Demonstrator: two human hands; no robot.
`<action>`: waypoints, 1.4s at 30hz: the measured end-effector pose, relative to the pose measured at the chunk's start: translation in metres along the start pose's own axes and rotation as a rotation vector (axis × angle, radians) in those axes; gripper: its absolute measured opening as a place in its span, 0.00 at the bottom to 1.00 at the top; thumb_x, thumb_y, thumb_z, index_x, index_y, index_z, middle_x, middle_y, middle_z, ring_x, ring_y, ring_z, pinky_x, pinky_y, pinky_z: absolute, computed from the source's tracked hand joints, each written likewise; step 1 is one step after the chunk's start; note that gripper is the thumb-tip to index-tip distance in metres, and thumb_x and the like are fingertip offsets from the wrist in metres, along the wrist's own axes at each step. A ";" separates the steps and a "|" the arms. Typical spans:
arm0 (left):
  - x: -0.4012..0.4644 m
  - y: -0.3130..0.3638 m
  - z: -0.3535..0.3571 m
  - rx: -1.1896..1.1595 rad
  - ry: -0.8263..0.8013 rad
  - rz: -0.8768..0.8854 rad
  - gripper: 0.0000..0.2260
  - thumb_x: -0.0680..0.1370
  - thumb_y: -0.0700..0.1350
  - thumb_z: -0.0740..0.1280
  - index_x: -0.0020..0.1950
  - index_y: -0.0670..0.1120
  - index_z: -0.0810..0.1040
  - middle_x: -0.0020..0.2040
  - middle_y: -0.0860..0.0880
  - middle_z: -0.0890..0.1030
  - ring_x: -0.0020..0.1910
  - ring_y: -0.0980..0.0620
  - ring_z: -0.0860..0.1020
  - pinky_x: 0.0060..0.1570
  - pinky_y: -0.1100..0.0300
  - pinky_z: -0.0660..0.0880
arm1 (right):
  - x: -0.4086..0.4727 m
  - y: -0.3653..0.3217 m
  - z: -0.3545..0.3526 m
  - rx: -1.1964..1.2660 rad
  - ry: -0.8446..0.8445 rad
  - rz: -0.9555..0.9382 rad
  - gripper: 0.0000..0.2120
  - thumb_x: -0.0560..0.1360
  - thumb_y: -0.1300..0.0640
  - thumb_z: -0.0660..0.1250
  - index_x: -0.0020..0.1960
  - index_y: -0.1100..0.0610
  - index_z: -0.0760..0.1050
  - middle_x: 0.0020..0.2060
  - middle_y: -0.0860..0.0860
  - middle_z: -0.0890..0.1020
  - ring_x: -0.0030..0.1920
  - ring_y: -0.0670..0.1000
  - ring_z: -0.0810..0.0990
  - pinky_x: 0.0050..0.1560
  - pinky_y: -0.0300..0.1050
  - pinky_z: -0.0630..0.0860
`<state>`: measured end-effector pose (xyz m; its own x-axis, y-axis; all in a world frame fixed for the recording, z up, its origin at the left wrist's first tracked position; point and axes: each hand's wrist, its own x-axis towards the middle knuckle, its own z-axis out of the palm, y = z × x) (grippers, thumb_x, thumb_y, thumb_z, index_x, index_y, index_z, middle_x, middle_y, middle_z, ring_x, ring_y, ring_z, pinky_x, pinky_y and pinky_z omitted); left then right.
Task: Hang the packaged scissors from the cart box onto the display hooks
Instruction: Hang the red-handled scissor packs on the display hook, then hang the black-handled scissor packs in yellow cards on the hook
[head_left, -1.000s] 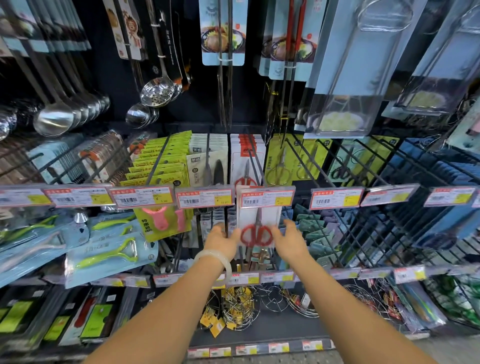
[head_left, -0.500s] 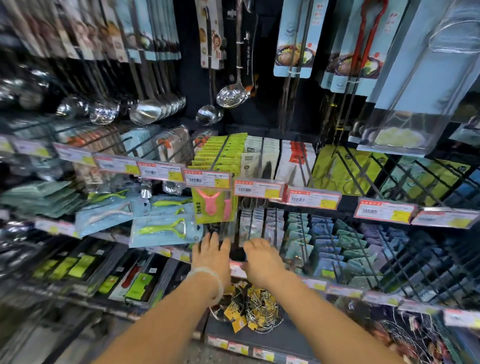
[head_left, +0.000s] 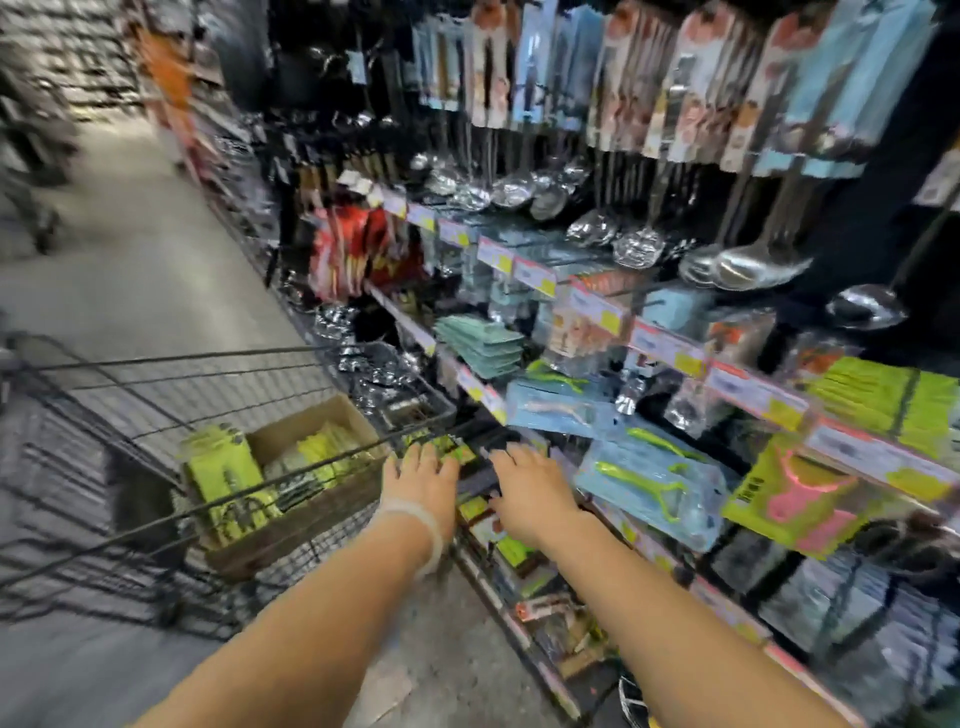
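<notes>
The view is blurred by motion. A brown cardboard box (head_left: 306, 514) sits in a black wire cart (head_left: 156, 410) at the lower left, holding several yellow-green packaged scissors (head_left: 223, 473). My left hand (head_left: 421, 480) reaches out with straight, spread fingers just past the cart's near right corner, holding nothing. Beside it, my right hand (head_left: 530, 491) is also stretched forward, fingers relaxed and empty. The display hooks with yellow-green packs (head_left: 893, 400) hang at the far right of the shelving.
Shelving runs along the right: ladles (head_left: 748, 265) up high, blue peeler packs (head_left: 654, 478), a pink peeler pack (head_left: 800, 493), price-tag rails (head_left: 670, 348). A grey aisle floor (head_left: 130, 270) opens to the left beyond the cart.
The view has swung left from the hooks toward the cart. Both hands let go of the red-handled scissors pack on the hook and now reach, empty, toward the cart box.
</notes>
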<state>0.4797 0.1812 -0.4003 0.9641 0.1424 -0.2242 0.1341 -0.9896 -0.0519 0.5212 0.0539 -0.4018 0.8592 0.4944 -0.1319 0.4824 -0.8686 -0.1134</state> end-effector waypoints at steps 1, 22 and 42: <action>0.006 -0.023 0.001 -0.005 -0.008 -0.038 0.30 0.79 0.49 0.61 0.77 0.48 0.50 0.78 0.43 0.49 0.77 0.43 0.47 0.74 0.44 0.48 | 0.016 -0.017 -0.002 -0.001 -0.010 -0.033 0.26 0.78 0.56 0.60 0.74 0.57 0.56 0.75 0.56 0.57 0.75 0.57 0.54 0.74 0.53 0.56; 0.122 -0.363 0.058 -0.216 -0.152 -0.497 0.29 0.76 0.52 0.64 0.74 0.48 0.58 0.75 0.44 0.59 0.75 0.43 0.55 0.72 0.46 0.57 | 0.304 -0.254 0.046 0.014 -0.207 -0.326 0.24 0.77 0.52 0.63 0.70 0.58 0.62 0.68 0.56 0.67 0.70 0.58 0.63 0.71 0.52 0.61; 0.226 -0.434 0.183 -0.650 -0.574 -0.790 0.25 0.76 0.49 0.62 0.71 0.48 0.61 0.68 0.44 0.66 0.66 0.41 0.68 0.64 0.46 0.70 | 0.485 -0.308 0.209 0.107 -0.723 -0.290 0.28 0.77 0.54 0.63 0.72 0.59 0.56 0.66 0.59 0.71 0.64 0.59 0.71 0.62 0.51 0.71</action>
<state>0.5972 0.6468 -0.6069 0.3379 0.5456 -0.7669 0.9011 -0.4228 0.0962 0.7535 0.5684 -0.6369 0.3595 0.6317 -0.6868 0.6197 -0.7119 -0.3304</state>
